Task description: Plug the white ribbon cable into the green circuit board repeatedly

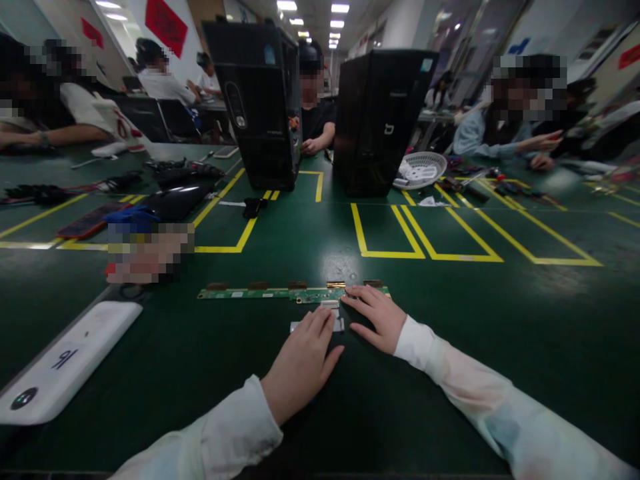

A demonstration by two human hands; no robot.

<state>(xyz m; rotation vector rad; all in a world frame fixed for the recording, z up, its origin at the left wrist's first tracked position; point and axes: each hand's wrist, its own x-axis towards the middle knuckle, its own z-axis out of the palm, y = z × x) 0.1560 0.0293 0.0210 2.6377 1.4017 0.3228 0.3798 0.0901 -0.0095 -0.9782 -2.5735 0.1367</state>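
A long, thin green circuit board (pixel 270 293) with brown tabs along its far edge lies flat on the table in front of me. At the board's middle, a small white connector piece (pixel 330 305) shows just beyond my left fingertips. My left hand (pixel 305 357) rests on a whitish flat piece (pixel 300 327), its fingers stretched together and the thumb apart; they partly hide it. To the right, my right hand (pixel 379 317) is spread, with fingertips touching the right part of the board and covering some of it. Neither hand is wrapped round anything.
Two black computer towers (pixel 260 107) (pixel 385 123) stand ahead, with a person behind them. A white elongated device (pixel 70 360) lies at left, near cables (pixel 180 172) and a blurred-out item. A white basket (pixel 423 168) sits at back right. Yellow tape (pixel 393 254) marks the green table.
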